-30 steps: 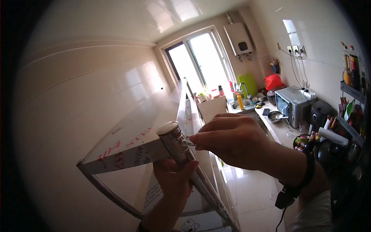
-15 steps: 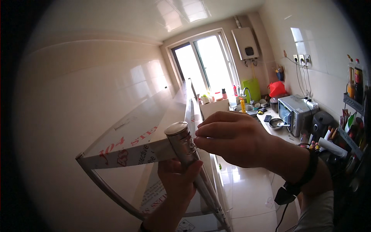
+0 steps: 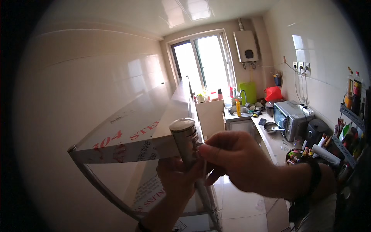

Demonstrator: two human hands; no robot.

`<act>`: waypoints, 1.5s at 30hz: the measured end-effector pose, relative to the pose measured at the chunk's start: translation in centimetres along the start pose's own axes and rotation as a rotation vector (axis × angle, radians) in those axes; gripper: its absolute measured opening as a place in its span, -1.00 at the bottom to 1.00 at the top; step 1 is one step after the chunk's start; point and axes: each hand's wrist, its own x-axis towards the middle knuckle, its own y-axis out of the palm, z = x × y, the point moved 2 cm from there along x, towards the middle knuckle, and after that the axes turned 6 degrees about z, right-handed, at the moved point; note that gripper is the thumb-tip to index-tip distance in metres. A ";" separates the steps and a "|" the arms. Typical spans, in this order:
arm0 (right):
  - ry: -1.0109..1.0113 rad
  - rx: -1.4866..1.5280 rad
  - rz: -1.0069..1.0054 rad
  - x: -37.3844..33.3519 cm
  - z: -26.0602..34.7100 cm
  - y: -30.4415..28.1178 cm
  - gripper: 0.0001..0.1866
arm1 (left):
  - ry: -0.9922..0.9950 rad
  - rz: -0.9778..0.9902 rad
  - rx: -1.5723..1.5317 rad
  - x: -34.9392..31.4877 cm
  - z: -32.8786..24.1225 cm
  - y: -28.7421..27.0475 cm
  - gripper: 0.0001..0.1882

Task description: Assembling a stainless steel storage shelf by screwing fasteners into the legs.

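Observation:
A metal shelf rack (image 3: 127,135) with printed protective film on its boards stands at the left. Its near corner post (image 3: 184,135) is a round metal tube with a pale cap, and crinkled clear wrap seems to cling to its upper part. Below the top board, my left hand (image 3: 174,179) is closed around this post. At the post's right side, my right hand (image 3: 237,160) has its thumb and forefinger pinched together. Whatever is between those fingertips is too small to make out. The lower part of the post runs down behind my hands.
A counter along the right wall holds a toaster oven (image 3: 295,118), a metal bowl (image 3: 271,127) and a black appliance (image 3: 317,131). Wall racks of bottles (image 3: 353,91) hang at the far right. Behind is a sink (image 3: 234,111) beneath a window. Pale tiled floor (image 3: 239,205) lies below.
My right hand has moved down along the post and turned, its fingers now curled beneath the pinch. My left hand keeps its hold. The view has shifted slightly.

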 end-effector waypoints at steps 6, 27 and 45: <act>-0.983 -1.221 -0.125 -1.2 2.3 -0.8 -0.86 | 0.220 0.055 0.052 0.1 0.8 -0.7 -0.46; -1.335 -1.972 0.356 0.6 5.0 -0.1 -0.84 | 0.147 0.041 0.055 -0.1 -0.3 -0.4 -0.48; -1.184 -1.690 0.095 0.0 3.1 -1.3 -0.78 | 0.161 0.001 0.088 -0.1 -0.4 -0.1 -0.52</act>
